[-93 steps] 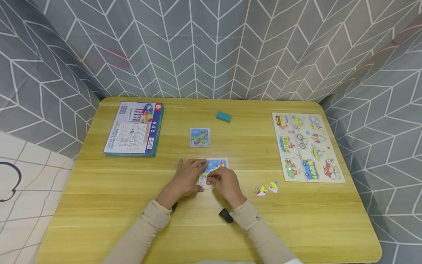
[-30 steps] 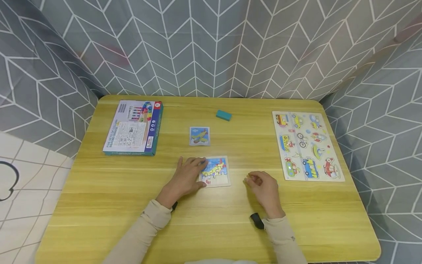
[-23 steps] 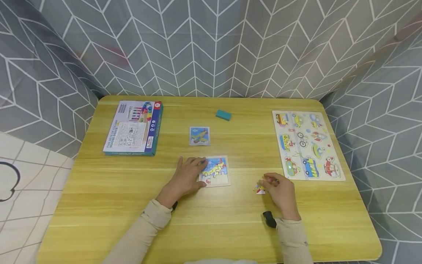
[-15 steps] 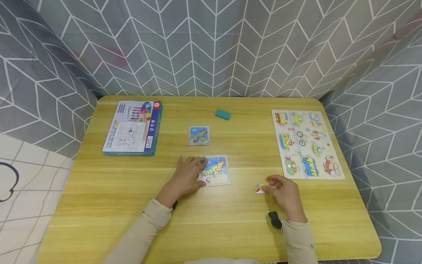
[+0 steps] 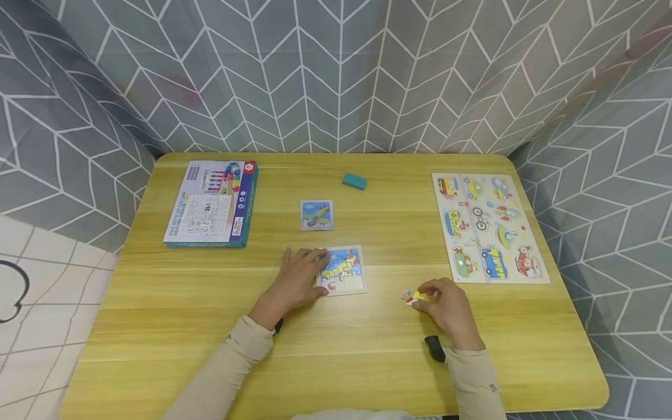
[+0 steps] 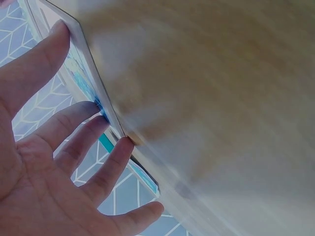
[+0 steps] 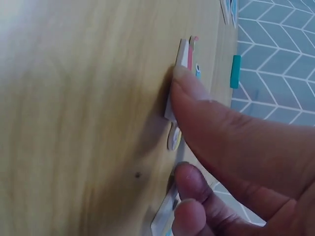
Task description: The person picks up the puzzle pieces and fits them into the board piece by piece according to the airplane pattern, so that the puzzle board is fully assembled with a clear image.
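My left hand lies with spread fingers along the left side of a small framed jigsaw puzzle, its fingertips and thumb at the frame. Pieces with blue, yellow and red print fill the upper part of that puzzle; the lower part shows pale board. To the right, my right hand pinches a yellow, red and white puzzle piece at the table. In the right wrist view the thumb presses the edge of this puzzle piece, and another piece lies below the curled fingers.
A small airplane picture lies behind the puzzle, with a teal block farther back. A boxed bead set sits at the left. The vehicle puzzle board lies at the right. Grey patterned curtains hang behind the table.
My right hand has left the framed puzzle and moved right to the loose pieces, where its thumb and finger have closed on one. My left hand has stayed at the frame.
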A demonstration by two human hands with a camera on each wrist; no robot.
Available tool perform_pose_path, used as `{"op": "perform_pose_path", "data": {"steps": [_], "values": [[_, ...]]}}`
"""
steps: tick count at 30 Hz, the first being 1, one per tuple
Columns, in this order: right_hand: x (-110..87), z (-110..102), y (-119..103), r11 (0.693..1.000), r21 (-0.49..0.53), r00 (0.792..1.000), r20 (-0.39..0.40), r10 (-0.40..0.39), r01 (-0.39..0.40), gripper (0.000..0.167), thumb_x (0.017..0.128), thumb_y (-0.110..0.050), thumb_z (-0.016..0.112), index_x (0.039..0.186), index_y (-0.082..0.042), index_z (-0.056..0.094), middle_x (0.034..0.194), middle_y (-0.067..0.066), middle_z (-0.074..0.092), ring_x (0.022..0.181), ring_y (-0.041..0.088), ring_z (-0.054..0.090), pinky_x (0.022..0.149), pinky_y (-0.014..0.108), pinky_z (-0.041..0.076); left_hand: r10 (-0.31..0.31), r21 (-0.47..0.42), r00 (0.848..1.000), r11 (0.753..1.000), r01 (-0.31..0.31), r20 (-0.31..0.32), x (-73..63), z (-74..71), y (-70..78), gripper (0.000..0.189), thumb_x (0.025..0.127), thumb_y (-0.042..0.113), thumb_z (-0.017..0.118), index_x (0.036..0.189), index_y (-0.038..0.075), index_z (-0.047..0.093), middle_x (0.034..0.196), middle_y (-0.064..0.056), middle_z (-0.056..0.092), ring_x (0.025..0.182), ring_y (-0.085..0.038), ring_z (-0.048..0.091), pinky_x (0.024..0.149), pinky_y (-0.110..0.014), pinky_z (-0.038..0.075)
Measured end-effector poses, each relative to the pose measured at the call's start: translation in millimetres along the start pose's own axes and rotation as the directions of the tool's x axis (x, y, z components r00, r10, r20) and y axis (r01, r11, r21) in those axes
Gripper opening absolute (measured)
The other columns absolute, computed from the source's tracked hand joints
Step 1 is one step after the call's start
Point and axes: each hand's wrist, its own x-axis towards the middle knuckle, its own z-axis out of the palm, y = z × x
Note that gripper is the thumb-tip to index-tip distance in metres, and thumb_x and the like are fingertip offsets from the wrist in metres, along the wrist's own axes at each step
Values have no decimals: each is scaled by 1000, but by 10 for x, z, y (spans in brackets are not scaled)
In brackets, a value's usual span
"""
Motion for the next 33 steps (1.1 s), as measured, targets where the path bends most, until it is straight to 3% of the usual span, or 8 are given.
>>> {"op": "perform_pose_path", "data": {"steps": [7,13,18,25,33], "values": [[28,1,-46,1000,-5,1000,-5,6,-6,26,74,-9,88,92,-3,69,87,7,60,72,21,46,62,33,38,6,5,1000,1000,-6,-3,13,-26,2,76,82,33,84,147,9,51,152,-7,45,138,-32,39,113,-70,12],[100,44,-62,994,110,1000,12,18,-19,19,76,-5,86,86,-6,70,82,2,70,72,17,60,68,33,49,5,12,1000,1000,-5,-10,20,-29,1,78,81,34,84,147,9,51,152,-7,45,137,-32,39,113,-70,12],[131,96,-124,982,187,999,49,-1,-8,13,80,-3,82,87,-6,71,82,2,70,73,15,64,69,31,51,3,6,1000,1000,-3,-9,12,-9,6,78,80,34,85,147,9,52,152,-7,46,137,-32,40,113,-70,12],[165,280,-382,930,365,995,67,-70,41,8,84,-1,78,90,-3,72,81,4,70,70,21,63,60,26,50,-4,12,1000,1000,4,-6,-7,11,6,78,82,35,84,147,10,51,152,-6,45,138,-32,39,113,-70,12],[270,581,-753,910,396,985,65,-162,124,5,87,0,75,88,-2,71,78,2,67,68,16,59,62,26,49,-1,5,1000,1000,1,-15,-7,22,-13,76,83,34,83,148,11,51,153,-5,44,140,-31,37,113,-69,12]]}}
